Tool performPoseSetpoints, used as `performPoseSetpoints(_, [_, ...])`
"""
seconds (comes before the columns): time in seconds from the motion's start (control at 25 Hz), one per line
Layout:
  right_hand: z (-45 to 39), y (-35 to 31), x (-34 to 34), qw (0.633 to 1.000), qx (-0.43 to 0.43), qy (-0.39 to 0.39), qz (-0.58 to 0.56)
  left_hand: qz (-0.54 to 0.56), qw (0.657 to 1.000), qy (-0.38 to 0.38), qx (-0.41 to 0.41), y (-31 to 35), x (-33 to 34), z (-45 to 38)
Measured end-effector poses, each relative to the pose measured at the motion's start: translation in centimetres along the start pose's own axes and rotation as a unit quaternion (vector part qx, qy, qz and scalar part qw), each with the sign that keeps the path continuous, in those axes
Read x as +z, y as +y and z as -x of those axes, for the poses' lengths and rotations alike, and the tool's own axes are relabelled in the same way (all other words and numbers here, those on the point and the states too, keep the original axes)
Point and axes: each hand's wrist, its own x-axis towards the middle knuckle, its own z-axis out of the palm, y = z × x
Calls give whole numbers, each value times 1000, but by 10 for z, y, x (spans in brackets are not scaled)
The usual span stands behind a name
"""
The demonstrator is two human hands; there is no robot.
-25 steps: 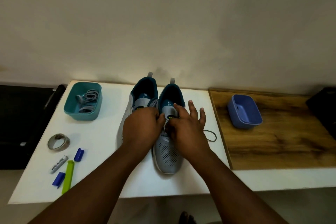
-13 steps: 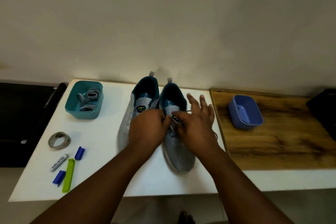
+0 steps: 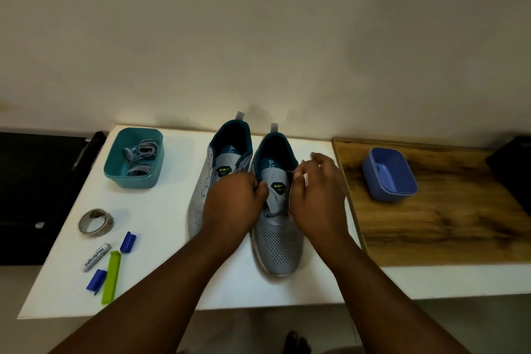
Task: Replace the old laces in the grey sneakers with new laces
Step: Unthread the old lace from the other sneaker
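Two grey sneakers with teal lining stand side by side on the white table point(image 3: 161, 210), toes toward me. My left hand point(image 3: 234, 205) grips the left eyelet edge of the right sneaker point(image 3: 277, 247), beside its tongue. It also hides part of the left sneaker point(image 3: 205, 181). My right hand point(image 3: 320, 195) pinches a thin lace point(image 3: 304, 178) with a pale tip at the sneaker's right eyelets. The rest of that lace is hidden under my hand. Grey laces point(image 3: 140, 155) lie coiled in a teal tub point(image 3: 132, 181) at the back left.
A blue tub point(image 3: 373, 169) sits on the wooden board point(image 3: 431, 224) to the right. A tape roll point(image 3: 96, 223), a marker point(image 3: 95, 256), two blue caps point(image 3: 128, 241) and a green clip point(image 3: 111, 276) lie at the front left. Dark furniture flanks the table.
My right hand has moved up and to the right with the lace end. The right sneaker has shifted a little to the right. My left hand stays on its eyelet edge.
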Motion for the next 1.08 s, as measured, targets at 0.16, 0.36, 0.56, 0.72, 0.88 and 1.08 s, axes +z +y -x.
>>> performPoseSetpoints(0.16, [-17, 13, -23, 923, 202, 168, -282, 9, 998, 57, -5, 7, -7, 4])
performPoseSetpoints(0.36, [-21, 7, -29, 878, 187, 211, -387, -113, 986, 40, 118, 20, 17, 14])
performPoseSetpoints(0.56, [-11, -9, -27, 943, -24, 41, -329, -156, 981, 21, 117, 21, 17, 18])
performPoseSetpoints(0.72, [-9, -18, -36, 945, -125, -75, -294, -170, 978, 14, 119, 21, 17, 19])
performPoseSetpoints(0.88, [-8, -23, -43, 907, -131, -122, -382, -167, 978, 15, 125, 24, 17, 21])
performPoseSetpoints(1.08, [-14, -25, -52, 868, -133, -100, -467, 191, 980, -52, -20, 34, 10, 9])
